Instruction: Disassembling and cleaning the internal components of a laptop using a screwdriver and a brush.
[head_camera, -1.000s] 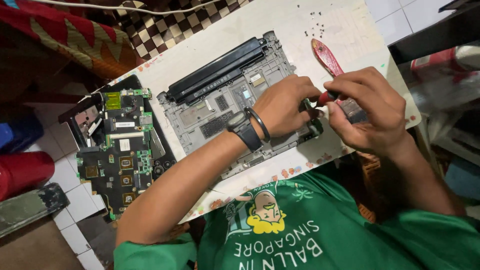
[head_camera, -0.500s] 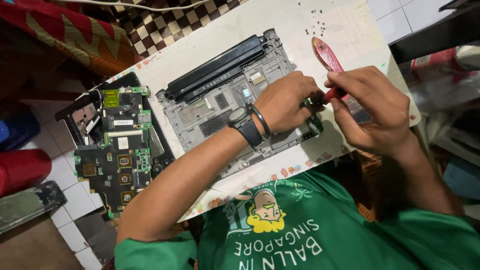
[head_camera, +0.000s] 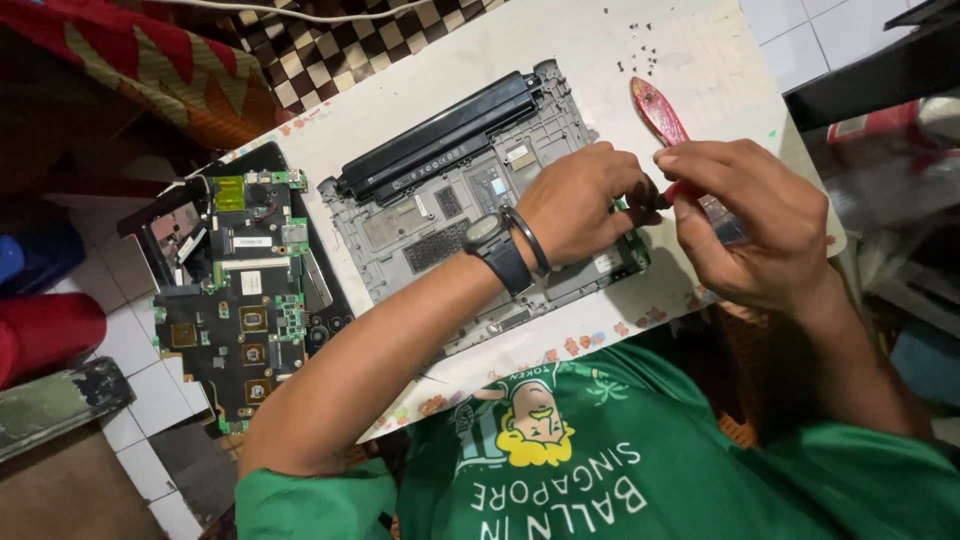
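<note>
A: What sits at the left edge of the white tabletop (head_camera: 600, 60)?

B: A dark green bare circuit board (head_camera: 240, 300) studded with chips, lying on a black plastic laptop cover (head_camera: 175, 225) that overhangs that edge. Both are well apart from the hands.

A: And in the middle?

B: A grey plastic laptop base shell (head_camera: 440, 230), turned underside up, with a long black battery bar (head_camera: 445, 145) clipped along its far side.

A: Where are the hands?

B: The left hand (head_camera: 585, 205), with a black wristwatch (head_camera: 495, 245) and a dark bangle on its wrist, rests on the shell's right end, fingers curled down onto it; I cannot tell whether they pinch anything. The right hand (head_camera: 745, 225) is just beside it, nearer the right edge of the tabletop, closed around the red handle of a tool (head_camera: 685, 188); its tip is hidden between the two hands.

A: Anything beyond them?

B: A red flat-handled brush (head_camera: 655, 108) lies on the tabletop just behind the right hand, and a scatter of tiny dark screws (head_camera: 640, 45) lies toward the far right corner.
</note>
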